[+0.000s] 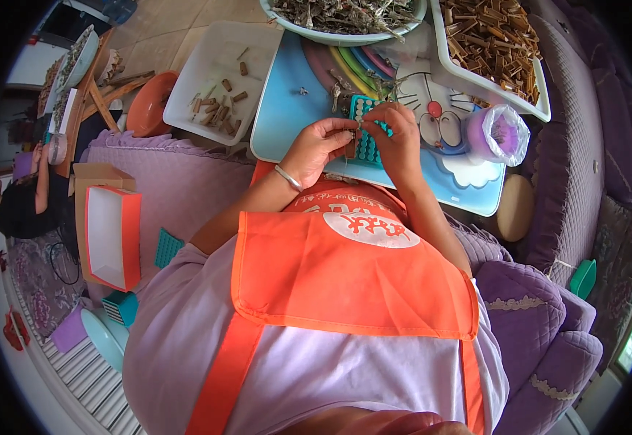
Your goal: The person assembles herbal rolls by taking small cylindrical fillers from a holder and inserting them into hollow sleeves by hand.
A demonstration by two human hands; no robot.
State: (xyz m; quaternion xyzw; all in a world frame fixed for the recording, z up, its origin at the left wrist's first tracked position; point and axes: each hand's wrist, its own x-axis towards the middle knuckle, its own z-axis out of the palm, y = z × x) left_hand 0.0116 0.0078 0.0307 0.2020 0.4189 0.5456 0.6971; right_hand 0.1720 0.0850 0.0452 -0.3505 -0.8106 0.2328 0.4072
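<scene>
My left hand (321,151), with a silver bangle at the wrist, is closed with thumb and fingers around a small brown piece (350,151), which looks like wood or bamboo. Close beside it, my right hand (395,138) pinches something thin and small that I cannot make out; the fingertips of both hands nearly meet. Beneath them lies a teal tray (369,150) with rows of round cells, partly covered by my hands. It sits on a blue tabletop (276,119) printed with a cartoon face and a rainbow. Dried plant sprigs (336,96) lie just behind the tray.
A white bin (185,87) at left holds short brown pieces. Another bin (443,69) of brown pieces stands back right, near a bowl (316,30) of dried plants. A purple cup (481,134) with a plastic liner is at right. A person (22,192) sits far left.
</scene>
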